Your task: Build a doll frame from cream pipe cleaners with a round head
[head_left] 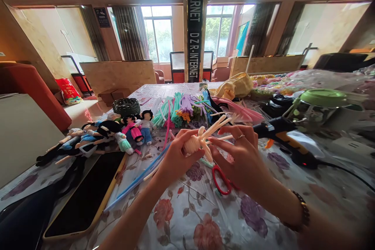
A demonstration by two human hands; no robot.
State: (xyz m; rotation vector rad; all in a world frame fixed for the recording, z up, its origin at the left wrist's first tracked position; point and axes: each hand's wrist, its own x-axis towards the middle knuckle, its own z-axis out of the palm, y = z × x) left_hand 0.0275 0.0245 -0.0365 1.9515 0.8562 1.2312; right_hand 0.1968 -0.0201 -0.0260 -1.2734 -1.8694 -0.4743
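Note:
A cream ball of wound pipe cleaners (191, 145) sits in my left hand (178, 152), whose thumb and fingers close round it. Several loose cream stems (216, 125) fan out from its right end, toward my right hand (238, 152). My right hand's fingers are bent in at these stems and seem to pinch one, with a ring on one finger. Red-handled scissors (221, 181) lie on the tablecloth under my right hand, their blades partly hidden. Blue pipe cleaners (137, 177) lie behind my left forearm.
Bundles of coloured pipe cleaners (178, 111) lie beyond my hands. At left are several small dolls (134, 127), a dark woven basket (126, 106) and a phone (84, 195). A glue gun (288, 140) with its cord lies at right, near a green-lidded container (322, 99).

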